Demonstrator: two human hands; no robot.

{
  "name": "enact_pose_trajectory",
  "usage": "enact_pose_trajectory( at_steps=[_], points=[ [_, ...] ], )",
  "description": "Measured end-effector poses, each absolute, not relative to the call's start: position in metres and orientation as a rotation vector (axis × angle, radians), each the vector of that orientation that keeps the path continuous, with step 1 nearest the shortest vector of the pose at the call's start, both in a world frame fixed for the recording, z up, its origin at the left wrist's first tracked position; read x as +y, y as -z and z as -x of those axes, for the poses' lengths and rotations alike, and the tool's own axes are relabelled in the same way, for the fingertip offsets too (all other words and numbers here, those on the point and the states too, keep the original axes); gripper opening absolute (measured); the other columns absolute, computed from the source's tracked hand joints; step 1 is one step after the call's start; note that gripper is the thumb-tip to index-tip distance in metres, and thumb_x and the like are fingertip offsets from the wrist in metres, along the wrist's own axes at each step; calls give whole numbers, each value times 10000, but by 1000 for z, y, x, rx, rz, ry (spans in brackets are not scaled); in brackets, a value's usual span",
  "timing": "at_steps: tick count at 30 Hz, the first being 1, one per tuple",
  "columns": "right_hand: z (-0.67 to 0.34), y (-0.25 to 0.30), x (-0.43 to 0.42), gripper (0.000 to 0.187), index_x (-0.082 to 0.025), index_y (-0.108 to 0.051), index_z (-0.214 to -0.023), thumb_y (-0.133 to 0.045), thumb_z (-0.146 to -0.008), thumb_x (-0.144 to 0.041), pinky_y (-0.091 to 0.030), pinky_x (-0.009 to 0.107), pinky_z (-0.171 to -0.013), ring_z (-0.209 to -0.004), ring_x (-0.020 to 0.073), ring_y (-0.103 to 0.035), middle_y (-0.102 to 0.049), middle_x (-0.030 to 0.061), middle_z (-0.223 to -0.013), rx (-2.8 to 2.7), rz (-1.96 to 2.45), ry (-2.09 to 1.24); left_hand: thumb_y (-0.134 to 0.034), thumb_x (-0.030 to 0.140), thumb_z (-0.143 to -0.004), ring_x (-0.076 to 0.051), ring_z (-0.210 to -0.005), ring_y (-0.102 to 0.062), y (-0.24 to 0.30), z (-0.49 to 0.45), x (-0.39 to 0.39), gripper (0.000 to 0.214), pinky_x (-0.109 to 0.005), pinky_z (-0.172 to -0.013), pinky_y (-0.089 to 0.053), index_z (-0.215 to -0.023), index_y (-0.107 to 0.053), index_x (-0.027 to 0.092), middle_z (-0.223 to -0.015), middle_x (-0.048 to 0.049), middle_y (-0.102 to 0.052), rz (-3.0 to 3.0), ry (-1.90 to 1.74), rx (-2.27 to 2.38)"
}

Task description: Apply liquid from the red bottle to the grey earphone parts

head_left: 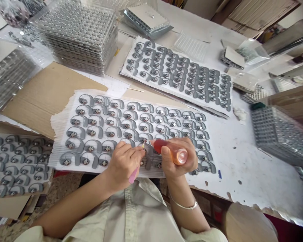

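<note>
My left hand [123,163] is closed around a thin pink stick [135,173], its yellowish tip touching a grey hook-shaped part [144,146] in the lower rows of a white sheet [63,127]. My right hand [180,159] grips a small orange bottle [171,151] with a red tip, laid sideways just right of that tip. The sheet carries several rows of grey hook-shaped parts with round metal centres. Both hands hover over the sheet's near edge.
A second sheet of grey parts [179,77] lies further back, a third [17,164] at the left. Stacked clear plastic trays [80,37] stand at the back left, more trays [277,134] at the right. Brown cardboard [40,94] lies under the sheets.
</note>
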State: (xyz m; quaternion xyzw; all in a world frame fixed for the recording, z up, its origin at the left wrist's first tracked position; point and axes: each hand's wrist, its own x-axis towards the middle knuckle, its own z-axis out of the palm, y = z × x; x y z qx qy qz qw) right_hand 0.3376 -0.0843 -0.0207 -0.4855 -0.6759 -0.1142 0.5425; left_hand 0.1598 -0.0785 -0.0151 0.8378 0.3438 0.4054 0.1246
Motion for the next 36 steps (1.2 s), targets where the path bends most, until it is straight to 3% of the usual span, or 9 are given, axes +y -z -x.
enact_pose_trajectory(
  at_steps=[18, 36],
  points=[
    [-339, 22, -90, 261, -164, -551, -992, -682, -773, -217, -474, 314, -584, -663, 153, -561, -606, 22, -768, -1604, 1173, 276, -530, 29, -832, -157, -668, -612, 19, -157, -77, 163, -339, -659, -430, -882, -608, 163, -909, -45, -740, -2364, -1122, 992],
    [-337, 22, -91, 226, -148, -546, -974, -668, -790, -199, -470, 311, -586, -665, 150, -557, -603, 33, -770, -1614, 1132, 254, -650, 141, -847, -152, -674, -682, 22, -152, -63, 79, -312, -728, -453, -796, -670, 199, -834, -21, -758, -2031, -1160, 986]
  ],
)
